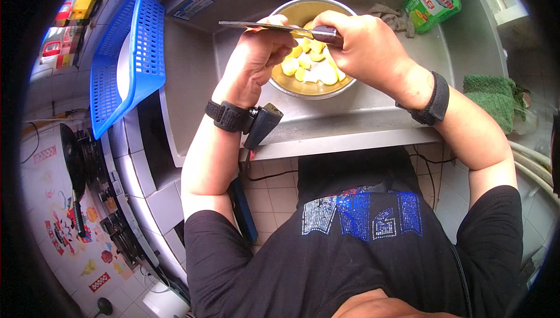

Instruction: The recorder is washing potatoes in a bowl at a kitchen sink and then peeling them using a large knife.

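Note:
My right hand [367,46] is closed around the dark handle of a kitchen knife [262,25], held over a round metal bowl [313,95] in the sink. The blade points left, across the top of my left hand [267,51]. My left hand's fingers are curled just under the blade; whatever they may hold is hidden by the blade and fingers. Yellow peeled chunks, probably potato [306,62], lie in the bowl, with larger pale pieces near its lower rim.
Around the bowl is a stainless steel sink [407,95]. A green dish soap bottle [433,3] and a checked cloth [393,18] are at its back right. A blue plastic basket [148,46] stands left, a green towel [488,99] right. A gas stove [94,165] is far left.

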Tool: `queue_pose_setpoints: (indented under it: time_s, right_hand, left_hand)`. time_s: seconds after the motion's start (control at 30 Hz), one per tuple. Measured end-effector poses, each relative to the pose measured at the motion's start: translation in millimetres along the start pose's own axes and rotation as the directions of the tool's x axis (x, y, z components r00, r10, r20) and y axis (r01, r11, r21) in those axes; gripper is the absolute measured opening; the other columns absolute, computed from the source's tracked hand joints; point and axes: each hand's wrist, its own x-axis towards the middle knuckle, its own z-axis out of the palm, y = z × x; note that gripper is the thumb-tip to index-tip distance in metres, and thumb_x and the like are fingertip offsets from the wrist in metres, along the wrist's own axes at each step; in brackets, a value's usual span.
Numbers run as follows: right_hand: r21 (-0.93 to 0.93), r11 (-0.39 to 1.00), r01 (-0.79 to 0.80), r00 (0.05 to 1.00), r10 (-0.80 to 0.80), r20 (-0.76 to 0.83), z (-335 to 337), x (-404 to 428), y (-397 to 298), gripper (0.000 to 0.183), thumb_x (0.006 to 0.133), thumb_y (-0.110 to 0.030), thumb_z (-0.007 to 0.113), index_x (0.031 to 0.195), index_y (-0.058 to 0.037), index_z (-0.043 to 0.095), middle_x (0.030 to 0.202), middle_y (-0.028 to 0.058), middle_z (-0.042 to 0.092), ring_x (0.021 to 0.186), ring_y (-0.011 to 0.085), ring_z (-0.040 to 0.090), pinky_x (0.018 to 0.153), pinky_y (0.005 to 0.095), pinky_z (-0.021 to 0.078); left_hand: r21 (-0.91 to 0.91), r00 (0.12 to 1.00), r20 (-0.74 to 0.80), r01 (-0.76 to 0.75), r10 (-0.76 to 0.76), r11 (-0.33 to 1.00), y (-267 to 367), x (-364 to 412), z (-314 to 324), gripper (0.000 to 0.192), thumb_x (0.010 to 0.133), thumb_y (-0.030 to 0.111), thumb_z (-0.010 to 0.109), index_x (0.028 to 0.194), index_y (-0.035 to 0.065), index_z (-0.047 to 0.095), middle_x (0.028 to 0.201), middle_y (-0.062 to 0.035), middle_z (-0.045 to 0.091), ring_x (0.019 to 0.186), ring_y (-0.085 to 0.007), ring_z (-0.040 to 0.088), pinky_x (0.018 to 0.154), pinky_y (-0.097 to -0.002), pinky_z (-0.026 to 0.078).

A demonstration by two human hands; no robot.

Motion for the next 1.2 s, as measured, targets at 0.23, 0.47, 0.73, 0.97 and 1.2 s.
queue_pose_setpoints:
  time_s: [0.23,0.47,0.73,0.97,1.2]
  right_hand:
    - [-0.088,0.995,0.038,0.999,-0.038,0.000,3.3,-1.7,-0.8,0.019,0.077,-0.015,0.065,0.094,-0.0080,0.062,0.073,0.0153,0.065,0.069,0.0294,0.067,0.062,0.0373,0.0546]
    - [-0.080,0.996,0.041,0.999,-0.042,-0.012,-0.8,4.9,8.7,0.016,0.076,-0.014,0.064,0.092,-0.0097,0.064,0.074,0.0146,0.065,0.070,0.0299,0.066,0.063,0.0381,0.0545]
    - [0.163,0.977,-0.137,0.988,0.146,-0.042,-12.8,15.3,34.6,0.023,0.075,-0.010,0.063,0.097,-0.0050,0.067,0.083,0.0171,0.066,0.077,0.0301,0.066,0.069,0.0347,0.0537]
    - [0.288,0.952,-0.101,0.988,0.130,-0.085,-27.1,17.0,20.4,0.018,0.079,-0.003,0.061,0.097,-0.0004,0.064,0.076,0.0148,0.066,0.066,0.0118,0.063,0.063,0.0256,0.0499]
    - [0.139,0.985,0.104,0.993,-0.094,-0.075,-22.1,10.1,16.8,0.019,0.074,-0.010,0.064,0.093,-0.0087,0.065,0.074,0.0143,0.064,0.070,0.0302,0.065,0.063,0.0349,0.0535]
  left_hand:
    - [-0.084,0.988,0.152,0.046,-0.033,0.995,-1.3,4.4,-12.4,0.030,0.075,-0.007,0.061,0.104,0.0013,0.065,0.090,-0.0107,0.066,0.062,-0.0086,0.056,0.049,-0.0158,0.041]
    - [-0.074,0.949,0.289,0.155,-0.127,0.985,7.6,2.8,-8.6,0.044,0.073,-0.008,0.054,0.116,0.0011,0.057,0.111,-0.0166,0.064,0.058,-0.0046,0.051,0.042,-0.0127,0.034]
    - [-0.024,0.962,0.271,0.041,-0.033,0.999,7.5,1.8,-7.7,0.053,0.072,0.002,0.057,0.124,0.0008,0.047,0.103,-0.0125,0.062,0.061,-0.0070,0.053,0.048,-0.0124,0.039]
    - [0.331,0.959,0.272,-0.165,0.074,0.929,6.8,3.7,-8.3,0.049,0.076,0.022,0.074,0.116,0.0036,0.053,0.097,-0.0063,0.062,0.082,-0.0100,0.060,0.066,-0.0197,0.046]
    - [0.301,0.959,0.204,-0.252,0.197,0.920,2.3,9.0,-11.1,0.031,0.083,0.013,0.067,0.111,0.0091,0.057,0.096,-0.0006,0.061,0.079,-0.0063,0.055,0.066,-0.0186,0.041]
